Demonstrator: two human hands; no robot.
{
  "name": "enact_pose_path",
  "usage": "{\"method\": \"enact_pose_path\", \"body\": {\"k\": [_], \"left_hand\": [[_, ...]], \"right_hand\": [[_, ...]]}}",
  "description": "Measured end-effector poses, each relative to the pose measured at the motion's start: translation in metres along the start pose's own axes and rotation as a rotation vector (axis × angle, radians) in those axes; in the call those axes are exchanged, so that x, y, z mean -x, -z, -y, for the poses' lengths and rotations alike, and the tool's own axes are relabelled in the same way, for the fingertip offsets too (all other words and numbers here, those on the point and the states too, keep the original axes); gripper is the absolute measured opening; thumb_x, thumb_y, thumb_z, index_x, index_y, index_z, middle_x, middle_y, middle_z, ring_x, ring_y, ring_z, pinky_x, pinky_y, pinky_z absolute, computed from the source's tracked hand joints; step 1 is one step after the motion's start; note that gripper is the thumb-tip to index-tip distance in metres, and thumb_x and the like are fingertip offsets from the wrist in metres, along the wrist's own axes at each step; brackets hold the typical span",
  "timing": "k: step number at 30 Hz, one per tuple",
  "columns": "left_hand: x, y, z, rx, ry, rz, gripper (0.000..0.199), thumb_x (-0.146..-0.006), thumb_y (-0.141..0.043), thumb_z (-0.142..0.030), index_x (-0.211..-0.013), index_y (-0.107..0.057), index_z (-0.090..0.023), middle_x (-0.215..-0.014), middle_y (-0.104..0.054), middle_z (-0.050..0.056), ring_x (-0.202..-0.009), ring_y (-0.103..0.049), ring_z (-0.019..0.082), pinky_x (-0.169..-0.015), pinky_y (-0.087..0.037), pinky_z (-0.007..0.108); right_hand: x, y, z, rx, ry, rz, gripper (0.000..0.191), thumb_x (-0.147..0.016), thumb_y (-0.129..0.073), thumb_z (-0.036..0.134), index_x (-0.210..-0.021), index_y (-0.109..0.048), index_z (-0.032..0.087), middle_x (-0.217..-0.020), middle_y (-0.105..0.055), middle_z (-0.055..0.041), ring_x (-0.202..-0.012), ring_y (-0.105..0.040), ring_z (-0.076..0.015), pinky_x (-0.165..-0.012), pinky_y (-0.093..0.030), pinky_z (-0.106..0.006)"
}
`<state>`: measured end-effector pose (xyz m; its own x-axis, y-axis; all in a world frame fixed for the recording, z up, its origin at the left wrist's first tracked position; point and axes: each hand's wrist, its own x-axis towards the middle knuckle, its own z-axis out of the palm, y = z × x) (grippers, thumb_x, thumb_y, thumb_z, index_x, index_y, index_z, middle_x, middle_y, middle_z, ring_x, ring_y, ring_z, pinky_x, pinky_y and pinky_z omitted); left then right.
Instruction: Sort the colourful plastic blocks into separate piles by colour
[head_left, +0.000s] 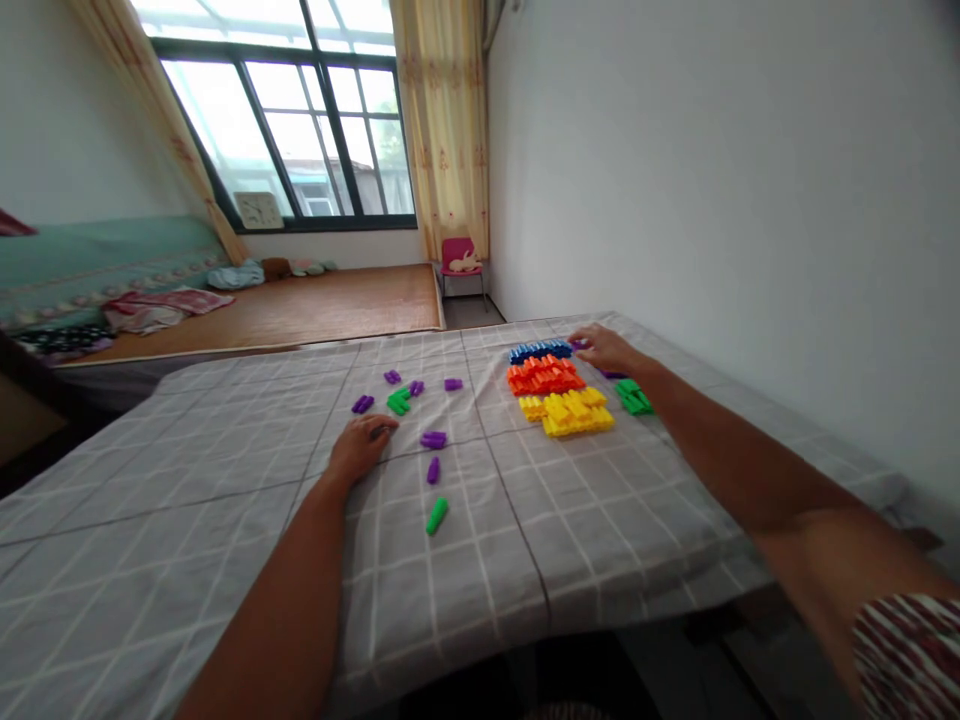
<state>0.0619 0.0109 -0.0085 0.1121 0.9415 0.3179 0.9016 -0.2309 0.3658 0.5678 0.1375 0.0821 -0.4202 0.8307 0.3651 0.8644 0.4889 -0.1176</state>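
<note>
My left hand [361, 447] rests on the checked cloth, its fingers loosely apart and holding nothing. Just beyond its fingertips are green plastic pieces [399, 401] and a purple pair [363, 404]. More purple pieces [433, 440] and a single green piece [436, 516] lie to its right. At the far right, my right hand [606, 350] pinches a small purple plastic piece [577, 345] beside the blue pile [539, 351]. Nearer me are an orange pile [544, 375] and a yellow pile [576, 412]. My right forearm partly covers a green pile [634, 397] and some purple behind it.
The grey checked cloth [480, 560] covers the table, with its front edge close to me. A white wall [712, 200] runs along the right side. Beyond the table are a low wooden platform [337, 300] and a pink chair [459, 255].
</note>
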Motion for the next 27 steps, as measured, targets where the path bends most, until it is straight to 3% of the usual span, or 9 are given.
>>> {"method": "enact_pose_path", "body": {"k": [3,5,10,16,21,24,27], "left_hand": [[-0.002,0.0,0.002,-0.004,0.016,-0.004,0.032,-0.08,-0.046,-0.034,-0.095,-0.073,-0.023,-0.107,-0.072,0.004,-0.107,-0.063,0.022,-0.103,-0.044,0.036],[-0.003,0.0,0.005,-0.01,0.025,-0.003,0.034,-0.08,-0.046,-0.036,-0.097,-0.073,-0.023,-0.108,-0.072,0.004,-0.108,-0.062,0.023,-0.102,-0.044,0.036],[-0.003,0.001,0.009,-0.014,0.036,0.001,0.035,-0.08,-0.046,-0.038,-0.099,-0.072,-0.024,-0.112,-0.071,0.005,-0.11,-0.061,0.023,-0.102,-0.044,0.036],[-0.001,0.004,0.003,0.004,0.046,0.0,0.033,-0.079,-0.047,-0.036,-0.097,-0.072,-0.025,-0.11,-0.072,0.003,-0.11,-0.062,0.023,-0.103,-0.045,0.037],[-0.003,0.001,0.003,0.004,0.037,-0.014,0.031,-0.079,-0.048,-0.032,-0.095,-0.073,-0.024,-0.107,-0.073,0.004,-0.107,-0.063,0.022,-0.101,-0.045,0.036],[-0.003,-0.001,0.002,-0.008,0.035,-0.012,0.03,-0.08,-0.049,-0.03,-0.096,-0.073,-0.023,-0.107,-0.072,0.004,-0.106,-0.063,0.022,-0.1,-0.046,0.035],[0.0,-0.002,-0.003,-0.014,0.043,-0.02,0.03,-0.081,-0.049,-0.025,-0.098,-0.074,-0.022,-0.108,-0.072,0.005,-0.106,-0.062,0.021,-0.1,-0.045,0.035]], "right_hand": [[0.02,0.005,-0.071,0.131,-0.192,0.044,0.029,-0.076,-0.063,0.023,-0.103,-0.072,0.019,-0.103,-0.071,-0.0066,-0.092,-0.064,-0.0195,-0.082,-0.048,-0.028],[0.033,0.0,-0.101,0.15,-0.23,0.104,0.027,-0.076,-0.063,0.025,-0.1,-0.073,0.02,-0.101,-0.073,-0.0046,-0.089,-0.065,-0.0187,-0.079,-0.048,-0.026],[0.044,-0.019,-0.125,0.136,-0.195,0.124,0.028,-0.077,-0.062,0.024,-0.102,-0.073,0.02,-0.108,-0.071,-0.0055,-0.095,-0.064,-0.0188,-0.083,-0.046,-0.027],[0.049,-0.018,-0.114,0.25,-0.326,0.161,0.03,-0.081,-0.059,0.028,-0.109,-0.07,0.028,-0.124,-0.065,-0.0048,-0.114,-0.055,-0.0271,-0.088,-0.046,-0.04],[0.05,-0.003,-0.093,0.32,-0.357,0.084,0.041,-0.079,-0.055,0.017,-0.117,-0.067,0.028,-0.133,-0.059,-0.0061,-0.118,-0.048,-0.0304,-0.09,-0.045,-0.047],[0.036,0.001,-0.067,0.288,-0.302,-0.028,0.041,-0.08,-0.051,0.013,-0.118,-0.065,0.023,-0.132,-0.059,-0.0071,-0.117,-0.05,-0.0273,-0.093,-0.044,-0.043],[0.013,-0.006,-0.018,0.196,-0.114,-0.075,0.036,-0.082,-0.05,0.015,-0.114,-0.067,0.018,-0.124,-0.064,-0.0106,-0.114,-0.053,-0.0257,-0.099,-0.042,-0.04]]}}
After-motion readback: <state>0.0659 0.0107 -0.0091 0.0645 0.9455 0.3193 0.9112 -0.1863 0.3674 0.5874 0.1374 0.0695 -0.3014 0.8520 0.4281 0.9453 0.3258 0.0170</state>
